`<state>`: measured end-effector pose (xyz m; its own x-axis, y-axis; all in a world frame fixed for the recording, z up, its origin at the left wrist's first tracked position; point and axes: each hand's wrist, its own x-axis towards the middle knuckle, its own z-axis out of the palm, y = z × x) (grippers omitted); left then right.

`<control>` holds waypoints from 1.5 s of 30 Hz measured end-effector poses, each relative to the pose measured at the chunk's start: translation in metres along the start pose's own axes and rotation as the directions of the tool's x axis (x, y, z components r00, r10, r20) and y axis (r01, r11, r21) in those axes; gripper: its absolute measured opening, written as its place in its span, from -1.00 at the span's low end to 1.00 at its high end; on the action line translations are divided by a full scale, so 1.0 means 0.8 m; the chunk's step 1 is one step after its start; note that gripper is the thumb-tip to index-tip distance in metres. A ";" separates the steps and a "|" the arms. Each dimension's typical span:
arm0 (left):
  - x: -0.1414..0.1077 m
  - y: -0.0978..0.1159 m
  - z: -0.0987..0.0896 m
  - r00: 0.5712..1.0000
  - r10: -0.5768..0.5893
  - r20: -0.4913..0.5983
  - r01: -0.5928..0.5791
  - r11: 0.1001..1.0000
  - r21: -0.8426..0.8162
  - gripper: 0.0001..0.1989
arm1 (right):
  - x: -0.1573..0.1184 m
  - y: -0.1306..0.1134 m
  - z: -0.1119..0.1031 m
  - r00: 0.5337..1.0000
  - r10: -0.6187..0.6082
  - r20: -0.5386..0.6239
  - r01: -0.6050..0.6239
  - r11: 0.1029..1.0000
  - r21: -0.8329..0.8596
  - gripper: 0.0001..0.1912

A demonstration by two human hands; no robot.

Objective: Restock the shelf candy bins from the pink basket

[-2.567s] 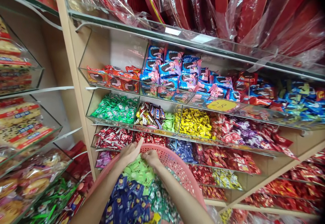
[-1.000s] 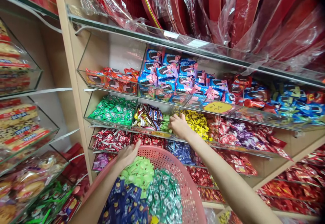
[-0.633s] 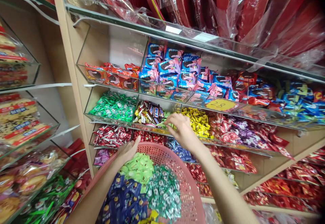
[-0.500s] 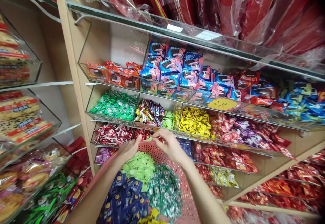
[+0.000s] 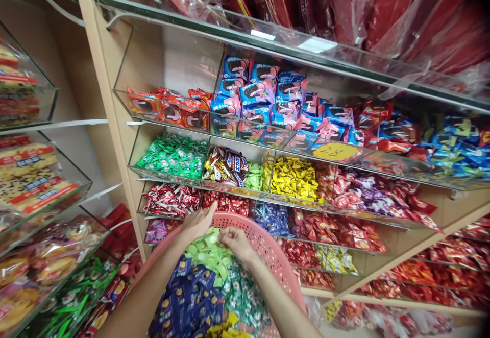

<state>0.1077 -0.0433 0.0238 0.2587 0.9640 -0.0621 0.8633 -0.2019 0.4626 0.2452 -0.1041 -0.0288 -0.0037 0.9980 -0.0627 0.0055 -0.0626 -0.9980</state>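
A pink perforated plastic basket (image 5: 264, 230) is below my hands, filled with wrapped candies. Light green packets (image 5: 206, 251) lie at its far side, dark blue packets (image 5: 187, 297) at the near left, and dark green packets (image 5: 245, 297) at the right. Some yellow packets (image 5: 227, 328) show at the bottom edge. My left hand (image 5: 199, 222) is by the basket's far rim, fingers stretched out and nothing visible in them. Just above the light green packets, my right hand (image 5: 235, 241) has its fingers curled together; whatever they hold is hidden.
Glass shelf bins ahead hold green candies (image 5: 172, 154), chocolate bars (image 5: 227, 164), yellow candies (image 5: 294, 177) and blue cookie packs (image 5: 260, 93). A yellow price tag (image 5: 335, 151) reads 28. Wooden uprights (image 5: 103, 98) divide the shelves; packaged crackers (image 5: 30, 169) stand at left.
My right hand has moved down and left from the far rim into the basket, its fingers curling inward. My left hand has shifted slightly right. More of the basket's far rim shows.
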 end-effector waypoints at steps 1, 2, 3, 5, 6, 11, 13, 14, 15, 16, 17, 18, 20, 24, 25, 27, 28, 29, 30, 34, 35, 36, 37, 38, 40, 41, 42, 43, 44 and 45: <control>0.001 0.002 0.001 1.000 0.011 0.004 -0.011 1.000 0.005 -0.30 | 0.000 0.003 0.003 1.000 0.009 -0.004 -0.009 1.000 -0.010 -0.81; 0.002 0.005 0.002 1.000 0.025 0.006 -0.025 1.000 0.009 -0.30 | 0.000 0.004 0.006 1.000 0.008 -0.004 -0.008 0.999 -0.033 -0.82; 0.003 0.007 0.003 0.999 0.036 0.004 -0.036 0.999 0.016 -0.30 | 0.000 0.006 0.011 1.000 -0.007 0.000 0.007 0.997 -0.071 -0.85; 0.004 0.009 0.005 0.999 0.033 -0.021 -0.033 0.999 0.038 -0.29 | 0.001 0.005 0.021 0.997 -0.068 0.020 0.071 0.982 -0.177 -0.91; 0.004 0.010 0.006 0.999 0.034 -0.030 -0.033 0.998 0.045 -0.28 | 0.001 0.003 0.027 0.994 -0.105 0.030 0.109 0.966 -0.234 -0.95; 0.001 0.008 0.005 0.998 0.043 -0.050 -0.040 0.997 0.060 -0.26 | 0.008 -0.009 0.050 0.969 -0.244 0.030 0.230 0.859 -0.457 -0.93; 0.000 0.006 0.006 0.998 0.037 -0.056 -0.034 0.998 0.061 -0.26 | 0.012 -0.010 0.057 0.968 -0.251 0.024 0.229 0.833 -0.504 -0.92; -0.001 0.005 0.006 0.998 0.034 -0.059 -0.031 0.998 0.060 -0.26 | 0.014 -0.009 0.060 0.969 -0.246 0.023 0.222 0.828 -0.514 -0.91; -0.001 0.004 0.007 0.998 0.032 -0.062 -0.028 0.998 0.057 -0.27 | 0.016 -0.009 0.062 0.971 -0.236 0.023 0.213 0.828 -0.518 -0.91; -0.002 0.004 0.007 0.997 0.030 -0.066 -0.027 0.998 0.052 -0.27 | 0.018 -0.008 0.064 0.974 -0.227 0.023 0.206 0.831 -0.517 -0.90; -0.002 0.003 0.008 0.997 0.029 -0.069 -0.026 0.999 0.047 -0.27 | 0.020 -0.007 0.066 0.975 -0.221 0.022 0.201 0.834 -0.514 -0.88; -0.001 0.003 0.009 0.997 0.029 -0.070 -0.026 0.999 0.043 -0.27 | 0.021 -0.007 0.067 0.976 -0.217 0.017 0.194 0.835 -0.514 -0.86; -0.001 0.002 0.010 0.998 0.021 -0.065 -0.018 0.999 0.041 -0.27 | 0.023 -0.008 0.068 0.978 -0.209 -0.003 0.175 0.829 -0.532 -0.82; -0.001 0.002 0.011 0.999 0.013 -0.050 -0.011 0.999 0.036 -0.27 | 0.021 -0.014 0.066 0.976 -0.206 -0.066 0.125 0.785 -0.607 -0.80; -0.001 0.002 0.011 0.999 0.015 -0.048 -0.014 0.999 0.033 -0.27 | 0.020 -0.015 0.065 0.973 -0.215 -0.082 0.117 0.770 -0.627 -0.80; -0.001 0.003 0.011 0.999 0.021 -0.046 -0.020 1.000 0.023 -0.27 | 0.017 -0.017 0.063 0.966 -0.236 -0.108 0.106 0.739 -0.665 -0.79; -0.001 0.003 0.011 0.999 0.021 -0.043 -0.020 1.000 0.019 -0.27 | 0.016 -0.018 0.062 0.963 -0.243 -0.117 0.099 0.722 -0.684 -0.78; 0.000 0.003 0.010 0.999 0.021 -0.041 -0.020 1.000 0.016 -0.27 | 0.015 -0.018 0.061 0.961 -0.247 -0.125 0.089 0.703 -0.705 -0.77; 0.000 0.003 0.010 0.999 0.019 -0.038 -0.019 1.000 0.015 -0.27 | 0.013 -0.018 0.060 0.959 -0.249 -0.133 0.076 0.682 -0.727 -0.77; 0.001 0.002 0.010 0.999 0.013 -0.036 -0.012 1.000 0.022 -0.26 | 0.007 -0.021 0.057 0.952 -0.269 -0.145 0.046 0.595 -0.802 -0.78; 0.000 0.002 0.009 0.999 0.014 -0.040 -0.013 1.000 0.022 -0.26 | 0.005 -0.024 0.057 0.949 -0.280 -0.142 0.049 0.579 -0.814 -0.78; 0.000 0.001 0.008 0.999 0.014 -0.043 -0.013 1.000 0.021 -0.25 | 0.003 -0.026 0.056 0.947 -0.289 -0.137 0.054 0.564 -0.824 -0.79; 0.000 0.001 0.007 0.999 0.017 -0.044 -0.016 1.000 0.020 -0.25 | 0.002 -0.030 0.055 0.945 -0.299 -0.130 0.060 0.551 -0.832 -0.80; 0.000 0.000 0.006 0.999 0.019 -0.042 -0.018 1.000 0.018 -0.25 | 0.000 -0.033 0.054 0.943 -0.309 -0.121 0.069 0.539 -0.839 -0.82; 0.000 -0.001 0.004 0.999 0.016 -0.032 -0.016 1.000 0.017 -0.25 | -0.002 -0.039 0.051 0.939 -0.327 -0.105 0.091 0.531 -0.843 -0.87; 0.000 -0.001 0.003 1.000 0.013 -0.028 -0.012 1.000 0.018 -0.25 | -0.003 -0.040 0.048 0.936 -0.338 -0.104 0.100 0.535 -0.839 -0.86; 0.001 -0.002 0.002 1.000 0.008 -0.025 -0.008 1.000 0.020 -0.26 | -0.004 -0.042 0.045 0.930 -0.350 -0.109 0.106 0.543 -0.833 -0.83; 0.002 -0.003 0.001 1.000 0.006 -0.022 -0.006 1.000 0.020 -0.26 | -0.004 -0.042 0.042 0.924 -0.363 -0.124 0.106 0.552 -0.827 -0.79; 0.002 -0.003 0.001 1.000 0.007 -0.018 -0.007 1.000 0.020 -0.26 | -0.004 -0.042 0.038 0.917 -0.373 -0.144 0.099 0.560 -0.823 -0.76; 0.003 -0.003 0.002 1.000 0.013 -0.013 -0.013 1.000 0.019 -0.25 | -0.005 -0.042 0.035 0.908 -0.383 -0.169 0.086 0.566 -0.820 -0.74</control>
<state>0.1071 -0.0404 0.0214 0.2639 0.9635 -0.0445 0.8678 -0.2171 0.4469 0.2173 -0.1058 0.0048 0.1633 0.9312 0.3259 0.8223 0.0540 -0.5664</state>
